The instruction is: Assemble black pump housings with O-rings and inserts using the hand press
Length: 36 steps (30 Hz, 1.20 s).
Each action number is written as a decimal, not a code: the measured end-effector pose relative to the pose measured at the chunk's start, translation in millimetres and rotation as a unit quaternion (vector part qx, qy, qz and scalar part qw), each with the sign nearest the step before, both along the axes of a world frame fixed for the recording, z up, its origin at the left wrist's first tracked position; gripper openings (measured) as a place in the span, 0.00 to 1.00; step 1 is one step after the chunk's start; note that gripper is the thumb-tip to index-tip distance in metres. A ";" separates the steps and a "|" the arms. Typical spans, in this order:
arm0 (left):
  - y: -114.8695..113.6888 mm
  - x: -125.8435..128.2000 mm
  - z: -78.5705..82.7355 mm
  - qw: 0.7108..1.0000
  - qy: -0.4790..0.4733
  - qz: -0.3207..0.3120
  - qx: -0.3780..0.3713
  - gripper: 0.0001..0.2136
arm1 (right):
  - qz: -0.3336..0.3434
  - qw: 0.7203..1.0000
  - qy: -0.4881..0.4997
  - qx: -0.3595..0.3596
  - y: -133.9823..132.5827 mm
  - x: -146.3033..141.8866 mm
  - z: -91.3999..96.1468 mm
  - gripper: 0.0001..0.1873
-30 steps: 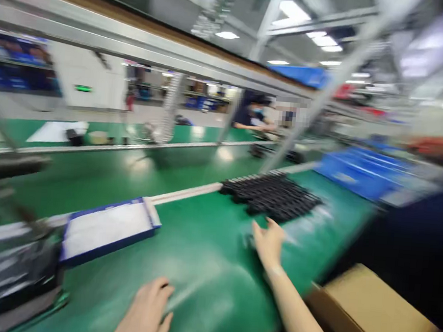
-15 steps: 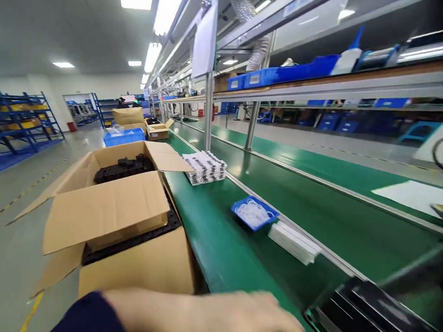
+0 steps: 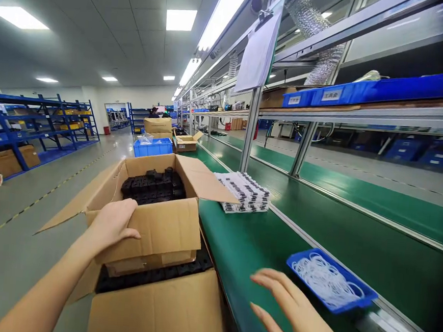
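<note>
The left hand (image 3: 111,224) is closed on the near flap (image 3: 162,230) of an open cardboard box (image 3: 156,309) that stands on the floor just beside the green bench (image 3: 246,239); the thumb lies across the flap's face and the fingers curl over its top edge, so the flap stands tilted up over the box's mouth. Behind the flap, the far half of the box is filled with black parts (image 3: 150,188) heaped to near the rim. Under the flap's lower edge a flat black layer (image 3: 151,278) shows across the width of the box, though what it is made of cannot be told. The right hand (image 3: 297,315) is open and holds nothing, fingers spread and pointing left, low over the bench's near edge. Just beside it, to the right, lies a shallow blue tray (image 3: 364,297) holding a loose tangle of thin white loops (image 3: 323,279). Further along the bench, close to the box's far right flap, sits a stack of white trays (image 3: 244,191) set with rows of small dark pieces. Beyond the box, on the floor, stands a blue crate (image 3: 152,148) with clear plastic in it, and behind it more cardboard boxes (image 3: 185,141), one open. Labelled blue bins (image 3: 327,95) line the shelf above the bench, their contents out of sight.
</note>
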<state>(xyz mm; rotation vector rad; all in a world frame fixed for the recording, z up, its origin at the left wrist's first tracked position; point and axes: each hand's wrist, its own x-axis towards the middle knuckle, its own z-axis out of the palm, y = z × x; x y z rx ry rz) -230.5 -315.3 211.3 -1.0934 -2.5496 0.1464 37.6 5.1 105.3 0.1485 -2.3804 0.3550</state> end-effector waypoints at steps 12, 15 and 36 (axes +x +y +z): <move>-2.8 -8.6 0.6 0.994 -0.071 -0.044 0.065 0.13 | 0.066 0.995 0.001 0.074 -43.1 -199.0 65.9 0.32; 4.3 -16.1 38.3 0.976 -0.201 -0.085 0.014 0.10 | 0.072 0.996 0.016 0.054 -42.0 -198.0 58.1 0.32; 108.9 -292.6 51.6 0.954 -0.245 0.112 -0.135 0.14 | 0.071 0.983 0.170 -0.021 -47.5 -220.9 29.1 0.25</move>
